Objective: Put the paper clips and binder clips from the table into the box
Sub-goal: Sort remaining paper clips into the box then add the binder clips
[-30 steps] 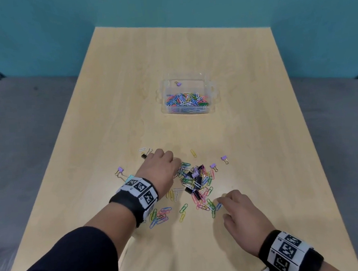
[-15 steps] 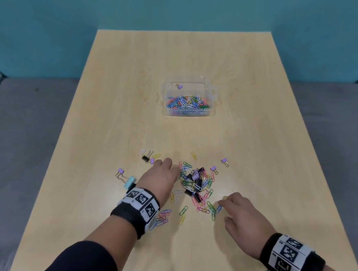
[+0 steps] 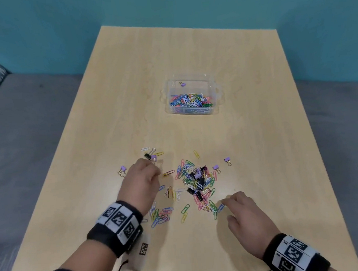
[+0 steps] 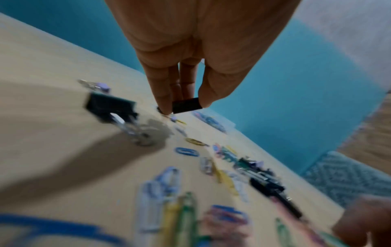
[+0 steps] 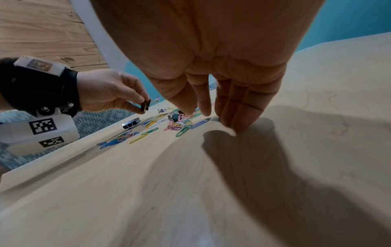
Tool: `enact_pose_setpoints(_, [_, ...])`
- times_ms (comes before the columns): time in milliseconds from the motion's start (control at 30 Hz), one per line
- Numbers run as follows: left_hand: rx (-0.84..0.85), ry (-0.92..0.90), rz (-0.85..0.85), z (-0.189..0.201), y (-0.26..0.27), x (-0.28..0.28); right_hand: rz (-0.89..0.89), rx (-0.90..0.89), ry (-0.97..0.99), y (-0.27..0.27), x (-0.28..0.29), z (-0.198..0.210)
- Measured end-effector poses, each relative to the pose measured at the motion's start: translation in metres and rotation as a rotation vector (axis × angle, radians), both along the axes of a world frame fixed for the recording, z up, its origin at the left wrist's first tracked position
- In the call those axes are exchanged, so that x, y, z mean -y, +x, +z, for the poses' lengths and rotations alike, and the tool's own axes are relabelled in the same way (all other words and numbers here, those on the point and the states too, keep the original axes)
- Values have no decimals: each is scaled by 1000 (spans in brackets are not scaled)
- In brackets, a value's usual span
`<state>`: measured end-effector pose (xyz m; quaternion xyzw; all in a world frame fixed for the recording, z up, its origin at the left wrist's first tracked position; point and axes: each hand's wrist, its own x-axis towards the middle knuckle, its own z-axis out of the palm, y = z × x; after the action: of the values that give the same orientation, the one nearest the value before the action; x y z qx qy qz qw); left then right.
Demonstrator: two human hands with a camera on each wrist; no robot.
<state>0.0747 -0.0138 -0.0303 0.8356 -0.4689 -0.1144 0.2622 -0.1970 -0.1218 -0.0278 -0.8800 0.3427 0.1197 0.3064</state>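
A heap of coloured paper clips and black binder clips (image 3: 196, 180) lies on the wooden table (image 3: 259, 151) in front of me, with strays around it. My left hand (image 3: 155, 168) hovers left of the heap, and its thumb and fingers pinch a small black binder clip (image 4: 186, 105), also seen in the right wrist view (image 5: 145, 105). My right hand (image 3: 224, 203) is at the heap's near right edge. Its fingers (image 5: 239, 123) point down onto the table beside a blue paper clip (image 5: 200, 123) and hold nothing. The clear plastic box (image 3: 217, 90) stands farther back, part filled with clips.
Purple binder clips lie apart at the left (image 3: 122, 169) and right (image 3: 227, 160) of the heap. Another cluster of paper clips (image 3: 161, 216) sits by my left wrist. A larger binder clip (image 4: 110, 107) lies under that hand. Grey upholstery and a teal wall surround the table.
My left hand has drawn slightly left off the heap and lifted, now pinching a black binder clip. My right hand has stayed at the heap's near edge.
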Motion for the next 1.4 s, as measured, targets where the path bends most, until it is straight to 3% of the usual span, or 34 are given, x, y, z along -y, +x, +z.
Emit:
enact_pose_setpoints(133, [175,198,-167,-4,12,-18,9,-10,-4,0,1,-1])
enact_pose_setpoints(200, [133,182,-166,-2,14,-19,3,-4,2,0,1,-1])
enact_pose_setpoints(333, [-284,5,156,9,14,-15,4,-8,8,0,2,-1])
enact_pose_setpoints(433, [-638,-24,349,15,10,-8,-8,-8,15,1,2,0])
enact_pose_setpoints(567, [-738,-76,441,19,16,-5,-19,-9,27,2,3,0])
enact_pose_setpoints(633, [-602,-83,453,20,26,-6,-18,-15,26,2,4,0])
enact_pose_setpoints(667, [-454,-42,418,19,32,-8,-16,-15,23,2,4,0])
enact_pose_setpoints(733, [-106,84,264,15,42,-12,-19,-9,19,3,4,1])
enact_pose_setpoints(800, [65,197,133,6,49,-13,-22,-15,19,4,4,1])
enact_pose_setpoints(1167, [428,418,-200,-3,32,13,-25,-26,28,6,7,2])
enact_pose_setpoints(1400, [456,433,-282,-6,29,-6,-41,-21,38,5,8,2])
